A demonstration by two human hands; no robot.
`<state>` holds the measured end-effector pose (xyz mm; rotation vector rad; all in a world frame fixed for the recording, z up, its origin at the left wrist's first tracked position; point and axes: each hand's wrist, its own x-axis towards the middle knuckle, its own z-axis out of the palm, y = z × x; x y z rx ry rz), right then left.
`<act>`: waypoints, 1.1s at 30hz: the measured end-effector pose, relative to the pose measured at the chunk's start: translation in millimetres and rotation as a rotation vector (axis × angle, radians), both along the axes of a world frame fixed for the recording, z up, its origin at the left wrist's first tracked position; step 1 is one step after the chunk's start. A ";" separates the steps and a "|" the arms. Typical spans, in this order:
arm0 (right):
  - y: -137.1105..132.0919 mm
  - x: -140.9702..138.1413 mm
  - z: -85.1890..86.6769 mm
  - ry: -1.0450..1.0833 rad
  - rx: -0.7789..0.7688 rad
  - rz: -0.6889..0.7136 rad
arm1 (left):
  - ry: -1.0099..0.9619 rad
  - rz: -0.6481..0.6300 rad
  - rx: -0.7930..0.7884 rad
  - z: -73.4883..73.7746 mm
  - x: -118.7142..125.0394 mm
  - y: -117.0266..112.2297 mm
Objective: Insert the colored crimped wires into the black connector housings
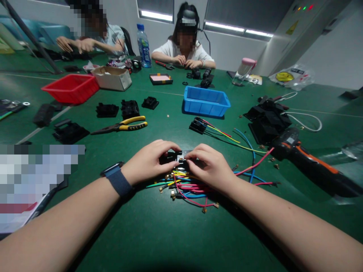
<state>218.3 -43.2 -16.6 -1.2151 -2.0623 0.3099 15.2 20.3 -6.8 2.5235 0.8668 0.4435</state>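
Wires (193, 186) red/yellow/green/blue, needle-nose pliers (120, 127) yellow and black, red bin (73, 92), blue bin (204, 107), handheld tool (319, 166) black with orange stripe, watch strap (120, 182) navy, tabletop (161, 238) green

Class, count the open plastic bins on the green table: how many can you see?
2: a red bin at the left, beside the cardboard box, and a blue bin right of centre. Others may be hidden.

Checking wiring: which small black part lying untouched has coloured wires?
The part between blue bin and right hand, with red and yellow wires; those near the pliers show none.
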 end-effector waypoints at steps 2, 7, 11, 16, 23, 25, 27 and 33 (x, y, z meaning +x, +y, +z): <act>-0.5 -0.3 0.2 -0.029 0.003 -0.011 | 0.005 -0.005 0.017 -0.4 -0.2 0.4; -2.0 -0.2 0.4 -0.105 0.037 -0.013 | -0.003 -0.005 0.028 -1.1 -0.5 0.7; -2.5 -0.1 0.8 -0.150 0.042 -0.005 | -0.023 0.010 0.001 0.2 0.7 -0.7; -2.5 -1.0 1.5 -0.167 0.035 -0.012 | -0.136 0.120 -0.239 1.4 5.9 -3.1; -2.7 -1.4 2.5 -0.178 0.025 -0.023 | -0.214 0.192 -0.354 -2.1 10.5 -4.2; -2.5 -1.4 2.4 -0.178 0.028 -0.023 | -0.217 0.195 -0.365 -1.9 10.7 -4.4; -2.3 -1.5 2.1 -0.179 0.031 -0.022 | -0.219 0.194 -0.375 -1.1 10.9 -4.7; -2.6 -1.7 1.5 -0.204 0.045 -0.019 | -0.228 0.197 -0.385 1.2 12.2 -5.7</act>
